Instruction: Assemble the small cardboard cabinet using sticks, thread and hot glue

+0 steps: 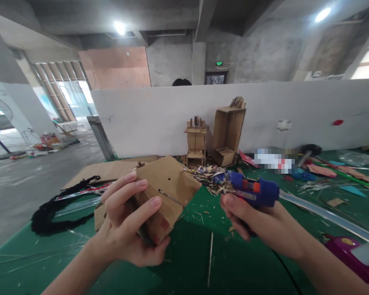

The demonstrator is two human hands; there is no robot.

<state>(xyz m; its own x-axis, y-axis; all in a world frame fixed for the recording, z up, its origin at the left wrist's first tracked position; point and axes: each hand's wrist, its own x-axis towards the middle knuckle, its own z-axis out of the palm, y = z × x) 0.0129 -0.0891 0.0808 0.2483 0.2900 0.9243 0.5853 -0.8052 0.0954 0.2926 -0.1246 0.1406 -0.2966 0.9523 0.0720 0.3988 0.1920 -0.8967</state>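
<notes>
At the far left a black cord (53,213) lies on the green table (187,262), beside flat cardboard sheets (104,170). The left hand (129,227) is closed around a folded cardboard piece (166,192), thumb beneath and fingers on top, holding it up off the table. The piece is brown, creased, with 1 small hole and a thin stick across its face. Its long axis runs up and to the right, toward the glue gun (252,190). The right hand (258,223) grips that blue gun, nozzle aimed left at the cardboard's right edge, near but apart. Behind stand 2 small cardboard models (215,135).
</notes>
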